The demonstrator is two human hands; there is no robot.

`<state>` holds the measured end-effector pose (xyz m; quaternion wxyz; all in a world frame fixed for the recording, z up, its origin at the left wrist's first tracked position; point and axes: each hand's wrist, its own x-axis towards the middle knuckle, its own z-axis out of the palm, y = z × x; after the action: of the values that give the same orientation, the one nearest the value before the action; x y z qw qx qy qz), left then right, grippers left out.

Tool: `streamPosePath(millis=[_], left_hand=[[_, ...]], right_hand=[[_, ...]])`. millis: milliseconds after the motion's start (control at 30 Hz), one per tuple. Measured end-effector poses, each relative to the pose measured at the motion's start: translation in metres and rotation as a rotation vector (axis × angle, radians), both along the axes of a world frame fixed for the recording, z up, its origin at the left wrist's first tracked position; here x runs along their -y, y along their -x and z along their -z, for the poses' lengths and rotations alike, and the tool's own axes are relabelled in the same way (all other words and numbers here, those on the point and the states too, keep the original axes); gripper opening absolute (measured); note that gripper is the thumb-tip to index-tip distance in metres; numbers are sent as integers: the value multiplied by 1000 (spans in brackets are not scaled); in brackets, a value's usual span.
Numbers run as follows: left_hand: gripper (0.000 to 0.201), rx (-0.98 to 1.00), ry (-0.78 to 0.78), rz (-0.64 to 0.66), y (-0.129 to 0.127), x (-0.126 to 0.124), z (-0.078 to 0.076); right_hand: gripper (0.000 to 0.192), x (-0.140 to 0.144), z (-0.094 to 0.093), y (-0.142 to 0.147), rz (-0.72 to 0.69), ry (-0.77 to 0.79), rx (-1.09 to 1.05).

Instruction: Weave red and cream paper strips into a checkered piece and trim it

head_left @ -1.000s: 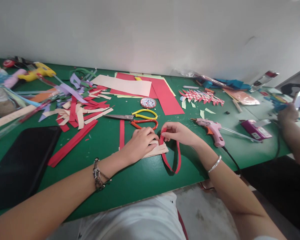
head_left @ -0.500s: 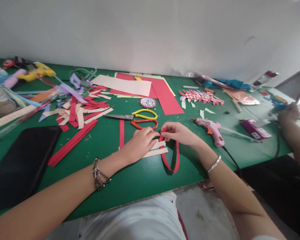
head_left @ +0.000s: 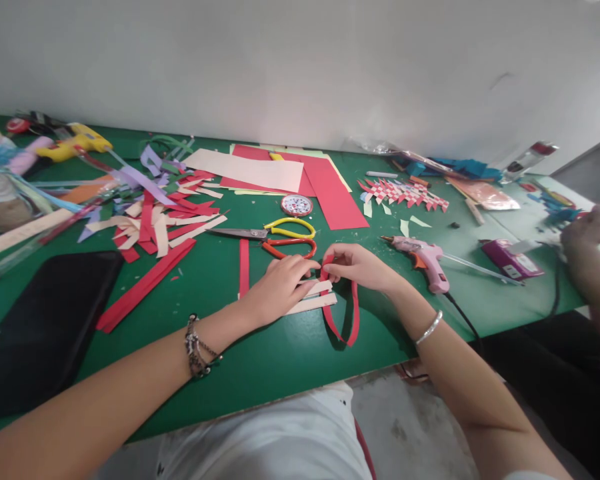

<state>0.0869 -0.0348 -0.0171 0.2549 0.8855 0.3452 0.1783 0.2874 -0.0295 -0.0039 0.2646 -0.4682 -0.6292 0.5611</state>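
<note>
We note a red paper strip [head_left: 347,313] bent into a long narrow loop, its closed end lying on the green table [head_left: 260,360] near the front edge, its upper ends gathered under the fingers. Crossing it are cream paper strips [head_left: 314,298], two flat bands side by side, lying just left of the loop and passing under the left fingertips.

Right hand [head_left: 356,265]: fingers curled in, thumb and forefinger pinched on the top of the red loop where it meets the cream bands. A silver bangle sits at that wrist.

Left hand [head_left: 279,285]: palm down, fingers extended and slightly spread, pressing the cream strips flat against the table; not closed around anything. A beaded bracelet sits at that wrist.

Nearby: scissors [head_left: 275,235] with yellow and red handles just beyond the hands; a single red strip [head_left: 243,263] lying straight beside the left hand; a pink glue gun [head_left: 423,257] to the right; a heap of cut strips [head_left: 160,223] at left; a black tablet [head_left: 40,327] at the near left edge. Another person's hand [head_left: 585,230] shows at far right.
</note>
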Motion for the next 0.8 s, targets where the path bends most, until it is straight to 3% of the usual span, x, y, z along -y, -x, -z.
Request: streamPosePath(millis=[400, 800], left_hand=[[28, 8, -18, -25, -2, 1, 1], [24, 146, -8, -63, 0, 0, 3]], right_hand=[[11, 0, -1, -1, 32, 1, 22], [13, -1, 0, -2, 49, 14, 37]])
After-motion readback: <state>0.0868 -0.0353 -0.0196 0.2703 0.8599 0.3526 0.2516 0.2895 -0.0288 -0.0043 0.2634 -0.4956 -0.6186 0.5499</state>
